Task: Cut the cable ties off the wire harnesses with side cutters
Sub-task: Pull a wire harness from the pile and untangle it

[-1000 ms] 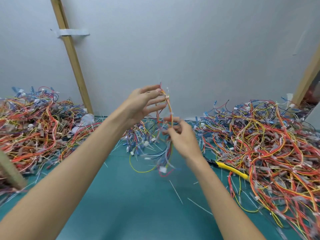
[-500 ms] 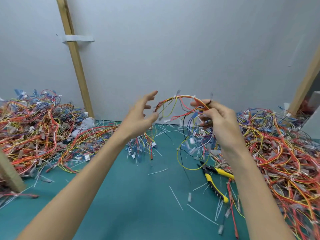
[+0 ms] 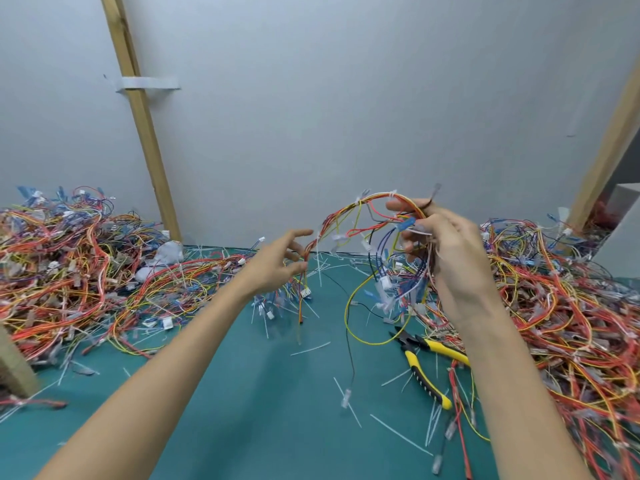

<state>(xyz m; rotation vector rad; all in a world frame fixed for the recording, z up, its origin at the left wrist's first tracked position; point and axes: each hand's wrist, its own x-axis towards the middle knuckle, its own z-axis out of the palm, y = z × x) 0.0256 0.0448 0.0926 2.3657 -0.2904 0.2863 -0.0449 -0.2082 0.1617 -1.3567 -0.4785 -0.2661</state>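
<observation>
A wire harness (image 3: 356, 211) of red, orange and yellow wires arches in the air between my hands, with white cable ties on it and loose ends hanging toward the mat. My right hand (image 3: 446, 247) grips its right end, fingers curled round the bundle. My left hand (image 3: 277, 261) is at the arch's left end, fingers spread, thumb and a fingertip near or on the wires. The yellow-handled side cutters (image 3: 424, 362) lie open on the green mat (image 3: 242, 393), below my right forearm, with no hand on them.
Large piles of wire harnesses lie at the left (image 3: 69, 268) and at the right (image 3: 561, 306). Cut white cable ties (image 3: 310, 348) litter the mat. Wooden posts stand at back left (image 3: 138, 112) and back right (image 3: 609, 140). A wooden block (image 3: 14, 362) is at the left edge.
The harness was held upright between both hands; my right hand has swung its end up and to the right, stretching it into an arch. My left hand has opened and dropped lower.
</observation>
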